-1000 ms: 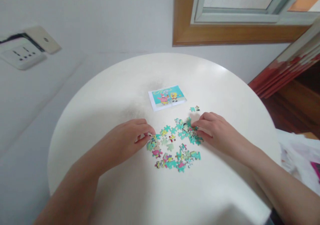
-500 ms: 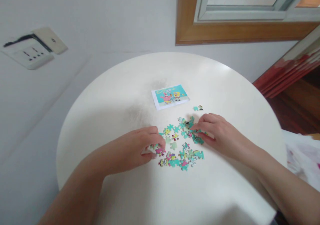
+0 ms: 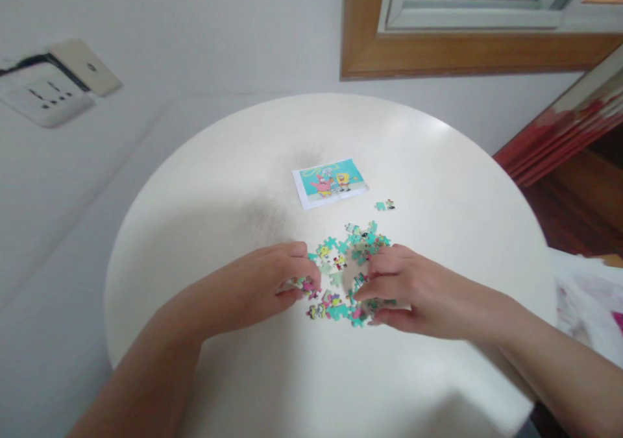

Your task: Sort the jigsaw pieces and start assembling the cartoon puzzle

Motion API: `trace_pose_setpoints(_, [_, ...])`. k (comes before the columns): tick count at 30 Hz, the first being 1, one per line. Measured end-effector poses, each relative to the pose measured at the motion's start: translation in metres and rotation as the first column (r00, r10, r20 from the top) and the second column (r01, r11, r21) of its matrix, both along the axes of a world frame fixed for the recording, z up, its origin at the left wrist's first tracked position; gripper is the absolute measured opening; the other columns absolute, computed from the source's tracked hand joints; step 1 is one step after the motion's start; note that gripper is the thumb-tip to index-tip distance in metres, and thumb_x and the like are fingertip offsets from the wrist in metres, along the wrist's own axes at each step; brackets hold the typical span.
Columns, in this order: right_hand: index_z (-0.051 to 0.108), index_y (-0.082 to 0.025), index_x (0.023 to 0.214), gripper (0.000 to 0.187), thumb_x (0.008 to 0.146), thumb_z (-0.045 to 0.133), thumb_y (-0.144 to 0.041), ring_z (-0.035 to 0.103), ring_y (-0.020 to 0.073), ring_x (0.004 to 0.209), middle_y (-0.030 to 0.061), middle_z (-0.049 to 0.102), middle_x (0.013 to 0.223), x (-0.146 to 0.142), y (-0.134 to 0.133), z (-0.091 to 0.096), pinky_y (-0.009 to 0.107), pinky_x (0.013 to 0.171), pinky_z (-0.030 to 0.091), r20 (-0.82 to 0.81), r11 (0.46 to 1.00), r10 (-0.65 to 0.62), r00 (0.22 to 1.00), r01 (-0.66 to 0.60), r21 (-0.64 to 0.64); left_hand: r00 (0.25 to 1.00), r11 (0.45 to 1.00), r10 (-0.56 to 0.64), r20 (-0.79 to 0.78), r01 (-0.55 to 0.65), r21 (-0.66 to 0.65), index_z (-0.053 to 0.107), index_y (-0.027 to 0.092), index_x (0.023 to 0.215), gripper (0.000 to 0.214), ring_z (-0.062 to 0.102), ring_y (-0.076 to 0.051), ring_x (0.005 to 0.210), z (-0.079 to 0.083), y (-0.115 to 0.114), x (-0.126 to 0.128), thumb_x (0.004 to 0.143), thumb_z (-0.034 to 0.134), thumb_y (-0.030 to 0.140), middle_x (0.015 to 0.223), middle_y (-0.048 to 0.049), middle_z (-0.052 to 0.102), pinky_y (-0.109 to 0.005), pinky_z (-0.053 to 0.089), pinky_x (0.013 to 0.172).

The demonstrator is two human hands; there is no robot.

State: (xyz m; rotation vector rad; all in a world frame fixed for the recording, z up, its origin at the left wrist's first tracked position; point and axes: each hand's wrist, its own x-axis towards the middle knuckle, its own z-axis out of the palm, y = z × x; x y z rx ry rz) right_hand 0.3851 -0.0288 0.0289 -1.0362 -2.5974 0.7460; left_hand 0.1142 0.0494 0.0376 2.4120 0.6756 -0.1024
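Observation:
A heap of small teal, pink and yellow jigsaw pieces (image 3: 348, 256) lies on a round white table (image 3: 233, 185). My left hand (image 3: 265, 282) rests at the heap's left edge, fingers curled and pinched on pieces there. My right hand (image 3: 409, 289) lies over the heap's lower right part, fingers bent and pressed onto pieces. A small cartoon picture card (image 3: 329, 183) lies flat beyond the heap. Two stray pieces (image 3: 384, 205) sit to the card's right.
The table stands against a white wall with a socket plate (image 3: 46, 94) at the left and a wood-framed window (image 3: 467, 55) at the upper right. Red-edged boards (image 3: 569, 133) lean at the right. White plastic wrapping (image 3: 588, 302) lies beside the table's right edge.
My right hand has slid from the heap's upper right down toward me over its lower right part. My left hand moved slightly right into the heap's left edge.

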Motion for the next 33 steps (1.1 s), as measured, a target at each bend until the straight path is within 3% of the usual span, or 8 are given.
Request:
trace_pose_setpoints(6, [0.062,-0.019,0.121,0.039,0.090,0.068,-0.043,0.060,0.0238,0.105,0.0089,0.065,0.110,0.004,0.000,-0.007,0.039,0.094,0.044,0.068,0.990,-0.131,0.989,0.127,0.063,1.000,1.000,0.005,-0.009,-0.005,0.003,0.067,0.024,0.093,0.026,0.057,-0.015,0.084,0.000,0.000,0.000,0.087,0.050,0.006,0.092,-0.0005,0.057,-0.023,0.043,0.076])
trace_pose_setpoints(11, [0.066,-0.020,0.114,0.020,0.097,0.056,-0.024,0.059,0.0196,0.098,0.0076,0.065,0.103,0.013,0.002,0.003,0.034,0.087,0.045,0.047,0.991,-0.134,0.990,0.132,0.037,0.996,0.995,0.082,0.029,-0.084,0.054,0.066,0.026,0.105,0.030,0.057,-0.015,0.080,-0.001,0.005,-0.008,0.089,0.046,0.010,0.091,-0.0005,0.057,-0.024,0.043,0.074])
trace_pose_setpoints(19, [0.071,-0.024,0.113,0.031,0.091,0.055,-0.007,0.059,0.0180,0.093,0.0056,0.065,0.098,0.019,0.006,-0.004,0.034,0.085,0.043,0.041,0.981,-0.179,0.983,0.175,0.081,0.967,0.938,0.253,0.039,-0.255,0.234,0.070,0.026,0.107,0.035,0.056,-0.016,0.076,-0.004,0.018,-0.023,0.088,0.043,0.015,0.091,-0.0022,0.055,-0.026,0.042,0.068])
trace_pose_setpoints(27, [0.070,-0.022,0.118,0.037,0.091,0.051,-0.006,0.057,0.0186,0.086,0.0059,0.062,0.092,0.014,0.006,-0.003,0.033,0.078,0.043,-0.019,0.996,-0.081,0.997,0.081,0.045,0.983,0.971,0.181,-0.022,-0.175,0.162,0.066,0.027,0.103,0.019,0.057,-0.016,0.079,-0.007,0.011,-0.015,0.094,0.049,0.027,0.092,-0.0005,0.056,-0.027,0.040,0.070])
trace_pose_setpoints(33, [0.069,-0.023,0.120,0.038,0.092,0.050,-0.006,0.058,0.0198,0.090,0.0065,0.064,0.095,0.013,0.006,-0.005,0.033,0.080,0.044,-0.014,0.996,-0.077,0.997,0.077,0.032,0.975,0.970,0.214,-0.065,-0.204,0.132,0.061,0.025,0.105,0.016,0.057,-0.017,0.077,-0.010,0.008,-0.015,0.092,0.054,0.029,0.087,0.0006,0.060,-0.028,0.039,0.069])
